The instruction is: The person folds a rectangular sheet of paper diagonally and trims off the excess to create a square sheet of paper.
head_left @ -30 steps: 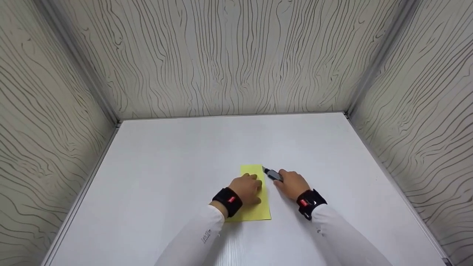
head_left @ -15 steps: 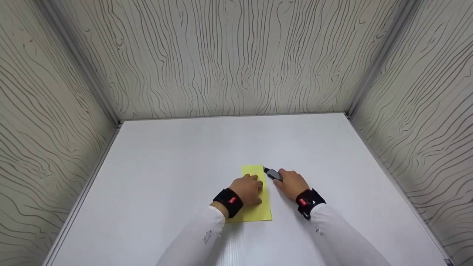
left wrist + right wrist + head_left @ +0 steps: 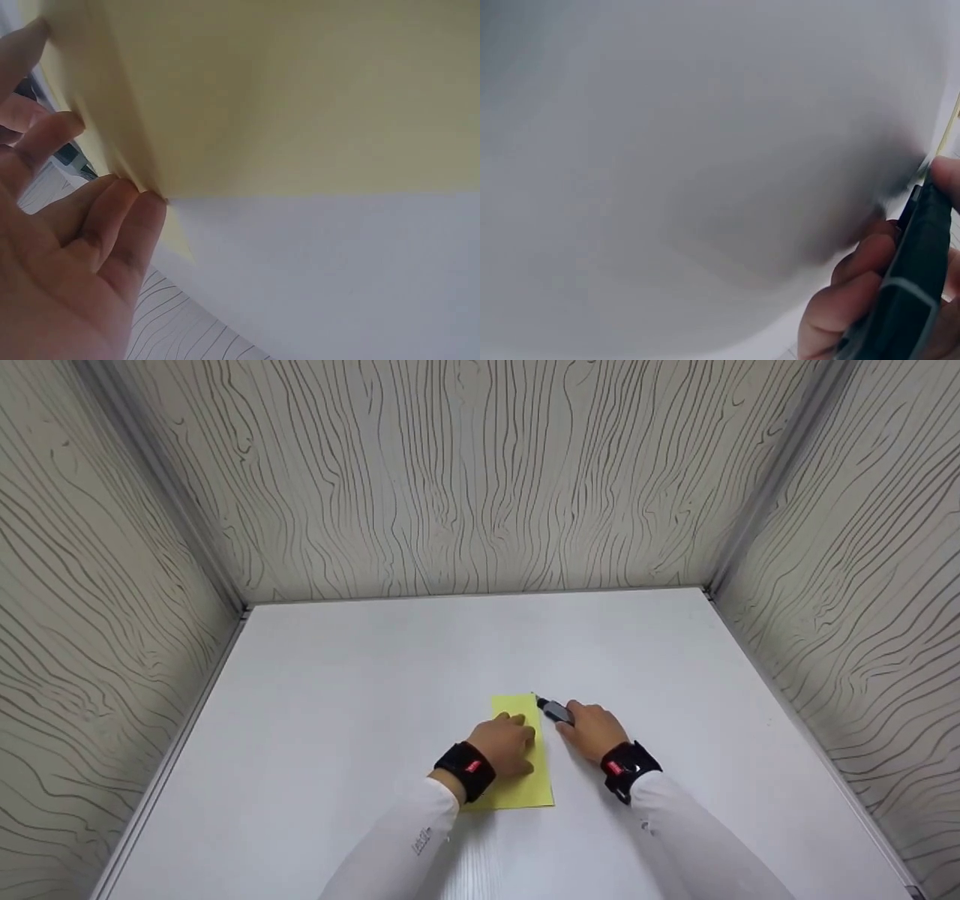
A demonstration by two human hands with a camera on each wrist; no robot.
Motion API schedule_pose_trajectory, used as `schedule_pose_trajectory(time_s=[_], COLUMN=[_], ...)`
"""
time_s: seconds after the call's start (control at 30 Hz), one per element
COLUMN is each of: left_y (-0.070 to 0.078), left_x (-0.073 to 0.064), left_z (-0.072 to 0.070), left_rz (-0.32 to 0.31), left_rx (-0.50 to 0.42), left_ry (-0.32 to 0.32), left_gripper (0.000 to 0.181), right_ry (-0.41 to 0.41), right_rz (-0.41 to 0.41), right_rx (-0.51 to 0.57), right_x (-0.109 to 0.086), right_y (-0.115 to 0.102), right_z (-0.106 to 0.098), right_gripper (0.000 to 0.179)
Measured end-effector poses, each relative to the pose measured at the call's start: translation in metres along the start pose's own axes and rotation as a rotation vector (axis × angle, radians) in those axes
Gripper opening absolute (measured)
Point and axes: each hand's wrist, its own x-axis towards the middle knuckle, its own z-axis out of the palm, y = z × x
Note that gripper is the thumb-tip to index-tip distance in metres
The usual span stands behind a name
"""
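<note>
A yellow sheet of paper [image 3: 517, 796] lies flat on the white table in the head view, its long side running away from me. My left hand [image 3: 502, 744] is spread over it, and its fingertips press the sheet near the right edge; the left wrist view shows these fingers [image 3: 142, 221] touching the paper [image 3: 300, 97]. To the right, my right hand [image 3: 596, 733] grips a grey and black utility knife [image 3: 556, 711]. The knife's tip is at the paper's far right corner. In the right wrist view, fingers and thumb wrap the dark knife handle [image 3: 907, 292].
The white tabletop [image 3: 360, 682] spreads around the paper on all sides. Wood-grain panels [image 3: 450, 480] stand at the back, left and right. Both wrists wear black bands [image 3: 630, 769] over white sleeves.
The knife's tip has shifted slightly farther away, to the paper's far right corner. My left hand stays in place on the sheet.
</note>
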Motion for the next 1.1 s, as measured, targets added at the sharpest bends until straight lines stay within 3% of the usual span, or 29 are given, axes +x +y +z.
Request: schedule_pose_trajectory(time_s=[0.33, 0.53, 0.9, 1.1], left_y=[-0.001, -0.001, -0.002, 0.001], left_x=[-0.001, -0.001, -0.002, -0.006], left_z=[0.0, 0.0, 0.001, -0.003], left_rz=[0.013, 0.015, 0.02, 0.016], left_rx=[0.017, 0.011, 0.002, 0.003], left_ry=[0.026, 0.034, 0.058, 0.035], left_gripper=[0.033, 0.031, 0.032, 0.032], right_ry=[0.009, 0.019, 0.067, 0.073], right_rz=[0.036, 0.071, 0.123, 0.184], right_rx=[0.01, 0.036, 0.069, 0.08], right_x=[0.0, 0.003, 0.002, -0.006], right_y=[0.014, 0.024, 0.077, 0.106], right_z=[-0.011, -0.027, -0.048, -0.05], right_gripper=[0.029, 0.034, 0.037, 0.042])
